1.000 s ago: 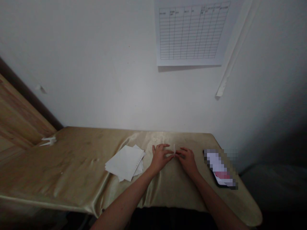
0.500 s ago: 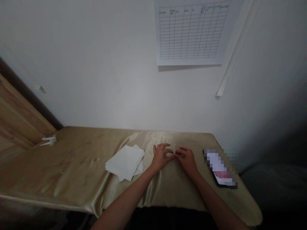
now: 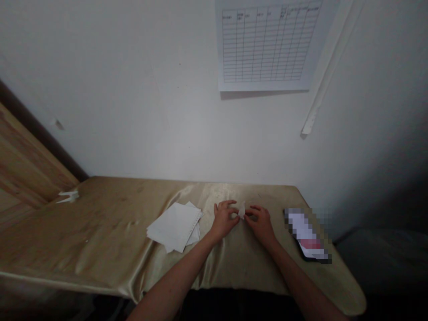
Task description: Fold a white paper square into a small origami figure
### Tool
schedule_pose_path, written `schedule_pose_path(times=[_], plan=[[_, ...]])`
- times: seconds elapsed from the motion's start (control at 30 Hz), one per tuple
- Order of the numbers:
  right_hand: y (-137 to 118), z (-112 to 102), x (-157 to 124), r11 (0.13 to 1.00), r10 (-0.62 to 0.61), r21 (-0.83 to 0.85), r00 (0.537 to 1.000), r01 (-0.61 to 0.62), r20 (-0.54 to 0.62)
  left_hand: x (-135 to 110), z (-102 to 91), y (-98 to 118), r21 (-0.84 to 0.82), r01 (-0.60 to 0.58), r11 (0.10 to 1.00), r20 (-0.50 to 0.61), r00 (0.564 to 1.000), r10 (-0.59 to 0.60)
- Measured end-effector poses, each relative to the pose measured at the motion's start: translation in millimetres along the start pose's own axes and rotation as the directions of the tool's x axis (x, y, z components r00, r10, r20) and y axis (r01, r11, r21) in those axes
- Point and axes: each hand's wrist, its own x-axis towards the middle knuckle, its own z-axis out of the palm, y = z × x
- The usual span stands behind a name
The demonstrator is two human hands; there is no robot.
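Note:
A small white piece of paper (image 3: 242, 209) stands between my two hands, just above the gold cloth. My left hand (image 3: 224, 219) pinches its left side between thumb and index finger, with the other fingers lifted and curved. From the right, my right hand (image 3: 261, 223) pinches it the same way. The exact folds of the paper are too small to make out. To the left of my left hand lies a loose stack of white paper sheets (image 3: 175, 226), with a row of punched holes along one edge.
A phone (image 3: 306, 236) with a blurred screen lies at the right. The table (image 3: 110, 232) wears a shiny gold cloth with wrinkles. White folded scraps (image 3: 68, 196) lie at the far left beside a wooden panel (image 3: 26, 165). A printed chart (image 3: 267, 49) hangs on the wall.
The small paper between my fingers shows a wider face now, where it was a thin upright strip before. Both hands have stayed in nearly the same place.

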Motion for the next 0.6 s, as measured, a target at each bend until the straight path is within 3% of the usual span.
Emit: schedule_pose_path(times=[0.23, 0.6], plan=[[-1.1, -0.5, 0.3, 1.0, -0.01, 0.002, 1.0, 0.01, -0.011, -0.6, -0.8, 2.7, 0.026, 0.064, 0.998, -0.064, 0.996, -0.062], [5.3, 4.5, 0.1, 1.0, 0.004, -0.031, 0.999, -0.005, -0.038, 0.8, 1.6, 1.0, -0.021, 0.006, 1.0, -0.035, 0.999, -0.007]])
